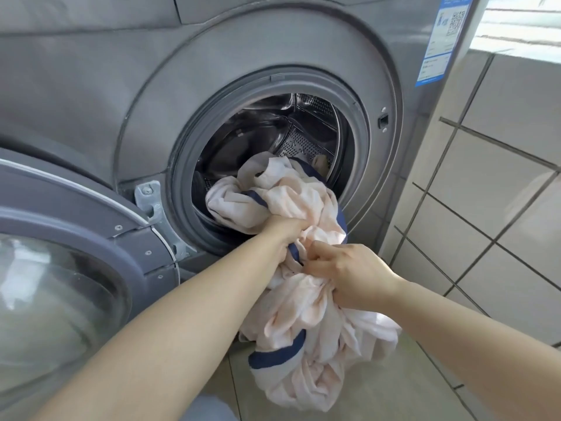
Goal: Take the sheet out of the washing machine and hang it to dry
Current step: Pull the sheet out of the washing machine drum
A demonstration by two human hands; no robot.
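Bare forearms nearest, reaching in from the near edge toward the drum opening. Left hand (pixel 288 235) fisted into the sheet (pixel 303 287) just outside the lower rim of the opening, fingers curled tight and buried in the cloth, bunching a thick fold. Right hand (pixel 352 275) just beside it, to the right and nearer, fingers curled round another gather, thumb and forefinger pinching near a navy band. Hands close together, likely to haul a heavy damp bundle in one mass rather than let it trail. Sheet half out: far part still lying over the door seal (pixel 194 165) and inside the drum (pixel 288 129), near part hanging in twisted ropes down toward the floor (pixel 409 375), lowest folds close to it or touching, cannot tell which. Fabric pale pink-white, crumpled, limp, wrung-looking, with dark blue edging strips. Drum polished steel, perforated, ribbed; something small and pale left deep inside, unclear what. Seal grey rubber, thick, ring-shaped. Washing machine (pixel 91 86) grey, matte front. Door (pixel 76 253) swung open to the left, round, grey frame with domed clear glass, metal hinge at the near-left of the opening. Blue-white label (pixel 443 41) on the machine's right edge. Wall and floor to the right in large pale glossy tiles, dark grout lines.
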